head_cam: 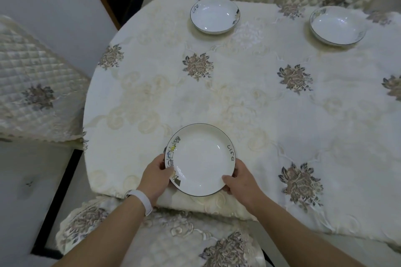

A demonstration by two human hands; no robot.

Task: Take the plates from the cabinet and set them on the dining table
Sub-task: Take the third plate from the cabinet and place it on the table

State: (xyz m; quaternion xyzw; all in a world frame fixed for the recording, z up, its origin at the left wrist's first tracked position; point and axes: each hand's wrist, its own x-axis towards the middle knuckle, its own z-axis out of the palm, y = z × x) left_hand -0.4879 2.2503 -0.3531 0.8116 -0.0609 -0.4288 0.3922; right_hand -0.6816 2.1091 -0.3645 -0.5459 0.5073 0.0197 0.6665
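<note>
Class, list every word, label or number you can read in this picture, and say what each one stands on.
"Life": on the right rim of the near plate.
"Life": on the left rim of the far left plate.
Far right plate: a faint mark on its rim, too blurred to read.

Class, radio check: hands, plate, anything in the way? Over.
Left hand and right hand grip near plate by rim at table edge. Far left plate, far right plate already set. Nothing blocking.
</note>
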